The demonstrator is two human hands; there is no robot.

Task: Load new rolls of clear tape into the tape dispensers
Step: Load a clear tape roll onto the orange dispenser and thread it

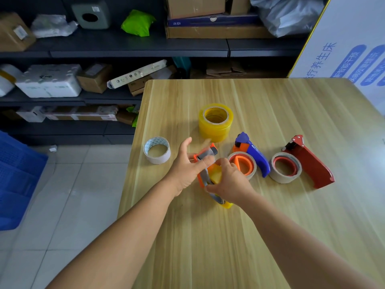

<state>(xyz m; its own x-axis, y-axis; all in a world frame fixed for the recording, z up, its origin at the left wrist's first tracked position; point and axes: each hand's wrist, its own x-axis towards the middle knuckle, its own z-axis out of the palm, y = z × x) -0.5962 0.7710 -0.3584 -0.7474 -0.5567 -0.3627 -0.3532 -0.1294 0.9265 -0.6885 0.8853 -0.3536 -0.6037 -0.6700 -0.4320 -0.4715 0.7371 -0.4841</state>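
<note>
Right then, my right hand (229, 180) gripped the yellow roll (216, 175) in the orange dispenser (205, 163) at the counter's (208, 236) near-left, left hand (187, 165) spread loosely on it; unsteadied, it could have slipped.

The left fingers (205, 146) are blurred. Most of the yellow roll (216, 176) and the orange dispenser (203, 178) is hidden by the right hand (231, 182). The desk (208, 247) is cut off at the lower edge, and the blue crate (14, 182) at the left.
</note>
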